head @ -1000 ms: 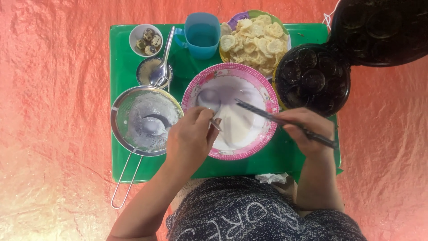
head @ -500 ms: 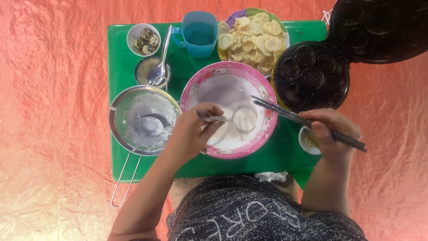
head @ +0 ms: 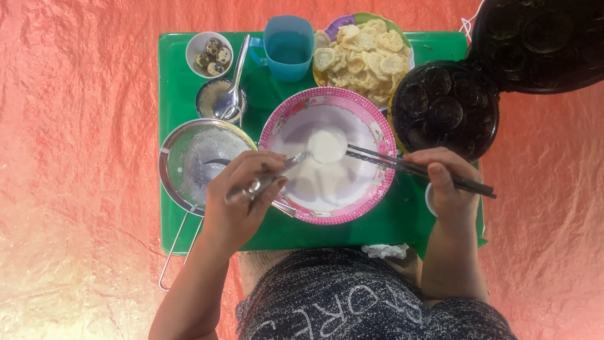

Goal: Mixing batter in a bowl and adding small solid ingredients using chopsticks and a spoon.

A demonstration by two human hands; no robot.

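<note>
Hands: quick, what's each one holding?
Left hand: closed on a spoon of white batter.
Right hand: closed on dark chopsticks.

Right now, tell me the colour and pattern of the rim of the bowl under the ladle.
Pink with small white dots on the bowl's rim, shown in the head view.

My left hand [head: 242,195] is curled shut, fingers [head: 264,165] folded over the thumb, forearm running back toward my body. My right hand [head: 448,179] sits level with it, well apart, fingers pinched closed, wrist bent inward.
</note>
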